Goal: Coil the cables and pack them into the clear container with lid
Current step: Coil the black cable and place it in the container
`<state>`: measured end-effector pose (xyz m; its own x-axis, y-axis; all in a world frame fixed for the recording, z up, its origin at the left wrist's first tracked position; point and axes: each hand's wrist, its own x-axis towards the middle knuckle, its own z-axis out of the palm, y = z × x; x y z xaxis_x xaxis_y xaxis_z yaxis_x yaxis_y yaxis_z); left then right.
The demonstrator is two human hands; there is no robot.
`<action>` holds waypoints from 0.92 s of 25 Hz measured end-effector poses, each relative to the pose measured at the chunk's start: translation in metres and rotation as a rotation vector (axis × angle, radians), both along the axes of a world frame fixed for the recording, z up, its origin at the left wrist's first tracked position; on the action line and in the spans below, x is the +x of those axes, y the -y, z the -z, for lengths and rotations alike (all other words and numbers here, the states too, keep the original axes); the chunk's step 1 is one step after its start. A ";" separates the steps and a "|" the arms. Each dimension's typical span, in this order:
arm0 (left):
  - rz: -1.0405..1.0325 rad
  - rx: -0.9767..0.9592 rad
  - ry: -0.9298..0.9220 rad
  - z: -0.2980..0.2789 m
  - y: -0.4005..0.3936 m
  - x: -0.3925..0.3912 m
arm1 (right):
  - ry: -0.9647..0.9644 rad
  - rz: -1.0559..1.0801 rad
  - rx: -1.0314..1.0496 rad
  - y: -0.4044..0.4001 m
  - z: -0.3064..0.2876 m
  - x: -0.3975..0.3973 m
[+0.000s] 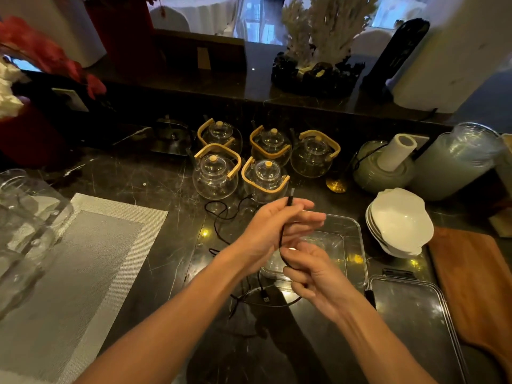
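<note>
Left hand (273,225) pinches black cable (281,242) near plug end; right hand (315,275) grips it just below. Judgement: wind even loops, keep slack untangled, container (357,245) just beyond.

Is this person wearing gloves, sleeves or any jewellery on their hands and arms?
No. The left hand and right hand are both bare, with no gloves, rings, watch or bracelet showing. Both forearms are uncovered as far as the picture's lower edge, so no sleeve is in view.
</note>
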<state>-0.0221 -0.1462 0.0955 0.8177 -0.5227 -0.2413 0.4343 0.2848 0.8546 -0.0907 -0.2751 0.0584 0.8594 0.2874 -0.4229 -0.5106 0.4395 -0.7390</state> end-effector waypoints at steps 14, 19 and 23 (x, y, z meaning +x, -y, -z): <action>0.090 -0.177 -0.181 0.020 -0.007 0.010 | 0.049 -0.161 -0.236 0.015 0.000 0.001; 0.104 -0.467 -0.273 -0.008 -0.014 0.018 | 0.015 -0.140 -0.046 0.018 0.028 -0.004; 0.233 -0.634 -0.362 -0.027 -0.018 0.016 | -0.060 -0.243 0.370 0.028 0.044 -0.004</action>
<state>-0.0065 -0.1279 0.1228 0.5963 -0.7998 -0.0692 0.7649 0.5399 0.3513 -0.0942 -0.3031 0.0144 0.7251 0.6195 -0.3009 -0.6692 0.5306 -0.5202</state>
